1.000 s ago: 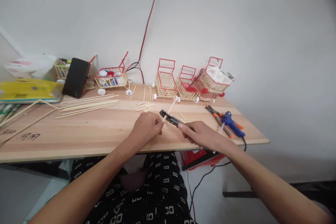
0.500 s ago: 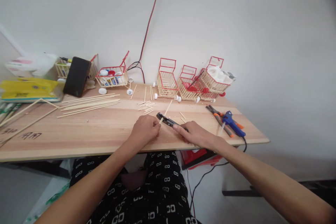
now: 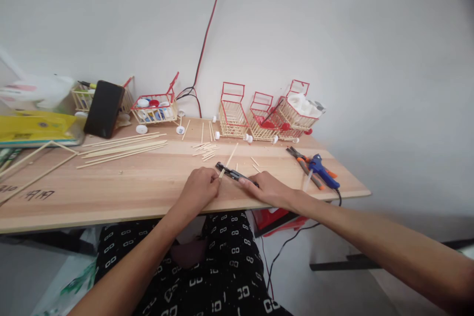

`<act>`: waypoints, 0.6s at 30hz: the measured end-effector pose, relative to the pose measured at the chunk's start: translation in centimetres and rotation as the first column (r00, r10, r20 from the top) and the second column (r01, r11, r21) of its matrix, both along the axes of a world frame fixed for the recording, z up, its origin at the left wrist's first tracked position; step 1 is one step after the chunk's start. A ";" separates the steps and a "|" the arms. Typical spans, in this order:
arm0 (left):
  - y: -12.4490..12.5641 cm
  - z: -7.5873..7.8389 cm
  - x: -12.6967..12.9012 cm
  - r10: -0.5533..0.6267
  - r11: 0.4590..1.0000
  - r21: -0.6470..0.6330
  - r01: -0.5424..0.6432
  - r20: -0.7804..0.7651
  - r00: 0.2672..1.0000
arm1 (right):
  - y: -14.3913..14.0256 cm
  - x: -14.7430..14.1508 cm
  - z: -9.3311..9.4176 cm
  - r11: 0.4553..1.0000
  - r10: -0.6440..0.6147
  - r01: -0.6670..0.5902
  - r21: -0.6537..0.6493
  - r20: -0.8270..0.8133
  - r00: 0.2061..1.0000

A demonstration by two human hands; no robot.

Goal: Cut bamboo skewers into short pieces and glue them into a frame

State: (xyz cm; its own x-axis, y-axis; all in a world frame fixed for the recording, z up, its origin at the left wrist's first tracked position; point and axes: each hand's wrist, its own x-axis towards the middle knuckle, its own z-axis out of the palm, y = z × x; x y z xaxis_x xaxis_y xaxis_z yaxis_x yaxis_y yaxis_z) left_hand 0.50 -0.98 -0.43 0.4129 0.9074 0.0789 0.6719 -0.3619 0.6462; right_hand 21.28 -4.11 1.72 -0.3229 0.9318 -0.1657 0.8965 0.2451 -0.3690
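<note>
The left hand [image 3: 198, 188] rests on the near edge of the light wooden counter [image 3: 148, 182], its grip pinching the near end of a thin pale wooden stick [image 3: 227, 161]. The stick slants up and to the far right from the fingers, so its free length stays clear of the hand. The right hand [image 3: 268, 188] lies just right of it, its grip closed around the handles of small black cutting pliers [image 3: 231, 172]. The pliers point left toward the stick and meet it close to the left fingers; holding the stick near that point keeps it steady. Whether the jaws are closed on the stick cannot be told.

Just beyond the hands lie short cut stick pieces [image 3: 205, 150]. A bundle of long wooden sticks [image 3: 122, 148] lies to the far left. Along the far wall stand small red-and-wood model trolleys [image 3: 266, 116]. To the right lie orange-handled pliers [image 3: 307, 165] and a blue glue gun [image 3: 322, 170], well apart from both hands. Nothing stands between the hands.
</note>
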 end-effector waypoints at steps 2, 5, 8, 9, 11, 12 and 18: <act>-0.1 -0.1 0.0 -0.002 1.000 -0.002 0.002 0.004 1.000 | -0.1 -0.1 -0.1 1.000 -0.001 0.001 0.011 0.002 1.000; -0.2 -0.3 0.0 0.008 1.000 0.013 -0.008 0.014 1.000 | -0.1 -0.1 -0.3 1.000 0.006 -0.007 0.027 0.015 1.000; -0.5 -0.5 0.0 0.019 1.000 0.022 -0.020 0.035 0.999 | -0.2 -0.1 -0.6 0.998 0.023 -0.024 0.050 0.033 0.999; -0.5 -0.6 -0.1 0.020 1.000 0.022 -0.021 0.040 0.999 | -0.2 -0.1 -0.6 0.998 0.023 -0.025 0.060 0.038 0.999; -0.6 -0.7 -0.1 0.021 0.999 0.023 -0.022 0.045 0.999 | -0.2 -0.1 -0.8 0.997 0.019 -0.023 0.078 0.045 0.999; -0.6 -0.8 -0.1 0.022 0.999 0.026 -0.023 0.045 0.999 | -0.2 -0.1 -0.8 0.996 0.018 -0.022 0.083 0.048 0.999; -0.5 -0.8 -0.3 0.042 0.998 0.040 -0.045 0.054 0.998 | 0.0 -0.5 -0.4 0.998 -0.014 0.012 0.063 0.034 0.999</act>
State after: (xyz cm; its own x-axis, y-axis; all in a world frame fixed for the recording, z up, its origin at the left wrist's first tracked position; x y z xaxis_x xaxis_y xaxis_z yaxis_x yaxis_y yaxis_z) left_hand 0.21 -1.52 -1.25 0.3673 0.9199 0.1376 0.6525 -0.3603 0.6667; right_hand 20.76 -4.15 1.30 -0.3054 0.9449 -0.1176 0.9119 0.2547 -0.3217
